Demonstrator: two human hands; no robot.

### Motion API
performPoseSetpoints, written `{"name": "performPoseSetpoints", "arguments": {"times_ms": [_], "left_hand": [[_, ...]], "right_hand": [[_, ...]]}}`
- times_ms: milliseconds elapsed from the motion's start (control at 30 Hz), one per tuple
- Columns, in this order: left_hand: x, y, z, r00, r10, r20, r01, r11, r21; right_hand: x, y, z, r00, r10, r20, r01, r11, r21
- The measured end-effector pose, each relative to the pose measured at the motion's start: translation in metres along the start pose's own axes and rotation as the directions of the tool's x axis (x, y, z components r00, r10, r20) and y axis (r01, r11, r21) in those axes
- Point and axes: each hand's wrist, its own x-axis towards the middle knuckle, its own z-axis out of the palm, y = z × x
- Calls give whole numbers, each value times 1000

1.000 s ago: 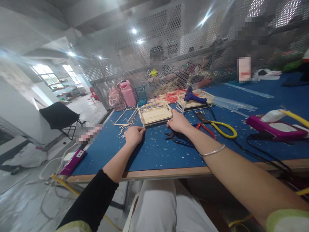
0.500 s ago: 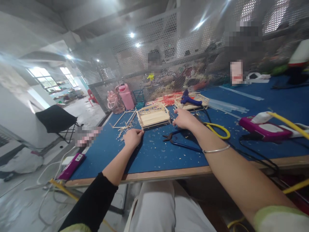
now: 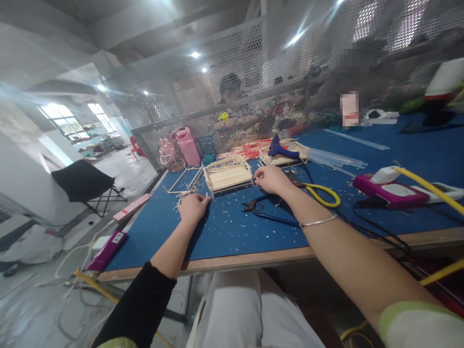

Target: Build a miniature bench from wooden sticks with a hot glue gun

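Note:
On the blue table mat stands a small bench-like frame of pale wooden sticks [image 3: 229, 179]. My left hand [image 3: 192, 208] is closed at its near left, the fingertips pinching a short pale wooden stick [image 3: 208, 195] just apart from the frame. At the frame's right end, my right hand [image 3: 272, 180] has thumb and finger pressed together; what they hold, if anything, is too small to make out. Blue-handled nippers [image 3: 270, 216] lie below my right hand. A blue glue gun [image 3: 282, 151] rests on a second stick frame [image 3: 303, 153] behind it.
An open stick frame [image 3: 183, 180] and wood scraps lie left. Yellow-handled pliers [image 3: 324, 195], clear glue sticks [image 3: 337, 158] and a purple power strip [image 3: 389, 191] with cables are on the right. A pink bottle [image 3: 188, 147] stands at the back, before a perforated screen [image 3: 203, 96].
My left hand has drawn slightly left, away from the frame's near corner, and a short stick now shows at its fingertips. My right hand's fingers have closed together at the frame's right end.

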Motion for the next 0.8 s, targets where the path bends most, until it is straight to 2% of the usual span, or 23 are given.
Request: {"name": "performPoseSetpoints", "arguments": {"times_ms": [67, 167, 267, 367, 433, 567, 633, 700, 733, 767, 800], "left_hand": [[1, 0, -1, 999, 8, -47, -10, 999, -40], [-7, 4, -4, 989, 90, -116, -106, 984, -142], [-27, 13, -8, 965, 226, -130, -253, 933, -255], [-51, 25, -10, 930, 336, -148, -367, 859, -357], [-65, 33, -9, 907, 362, -214, -420, 753, -506], [-84, 41, -7, 900, 218, -379, -437, 477, -763], [-94, 40, -5, 923, 148, -354, -383, 391, -837], [-104, 37, -1, 966, 94, -243, -260, 322, -910], [-108, 34, 2, 982, 80, -174, -190, 296, -936], [-112, 32, 5, 990, 78, -117, -134, 284, -949], [-115, 31, 8, 994, 82, -78, -98, 286, -953]], "right_hand": [[-4, -4, 3, 998, 17, 59, -24, 993, 119], [-10, -11, 7, 976, 11, 216, -85, 938, 335], [-16, -19, 8, 927, -44, 372, -166, 841, 514], [-28, -30, 10, 880, -93, 465, -248, 745, 619], [-40, -38, 14, 860, -111, 498, -292, 694, 658], [-73, -47, 20, 824, -131, 552, -359, 632, 687], [-85, -40, 14, 823, -134, 551, -314, 702, 639], [-90, -25, -1, 899, -98, 427, -114, 889, 443], [-89, -15, -11, 953, -83, 290, 13, 972, 236], [-87, -4, -22, 987, -92, 133, 99, 994, -42], [-83, 7, -32, 997, -74, 36, 82, 950, -302]]}}
